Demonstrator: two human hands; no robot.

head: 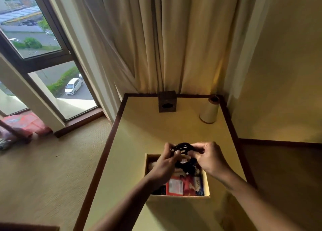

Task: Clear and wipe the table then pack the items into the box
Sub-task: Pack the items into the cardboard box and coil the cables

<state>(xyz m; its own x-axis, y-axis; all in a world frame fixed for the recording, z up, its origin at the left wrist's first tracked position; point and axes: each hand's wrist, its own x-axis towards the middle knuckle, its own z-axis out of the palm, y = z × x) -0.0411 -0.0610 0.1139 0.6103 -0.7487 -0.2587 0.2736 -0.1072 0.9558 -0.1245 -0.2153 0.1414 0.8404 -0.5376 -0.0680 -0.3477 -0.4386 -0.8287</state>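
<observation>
An open cardboard box (206, 183) stands on the cream table (148, 131) with dark wooden edging. Inside it lie red and white packets (181, 185) and some dark items. Just above the box's far end, both hands hold a coiled black cable (183, 148). My left hand (167, 158) pinches the coil from the left, and my right hand (207, 158) pinches it from the right. More of the black cable hangs down into the box under the hands.
A dark wooden tissue box (167, 101) sits at the table's far edge by the curtains. A paper towel roll (210, 111) stands in the far right corner. Carpet, a window and red bags (26, 124) lie to the left.
</observation>
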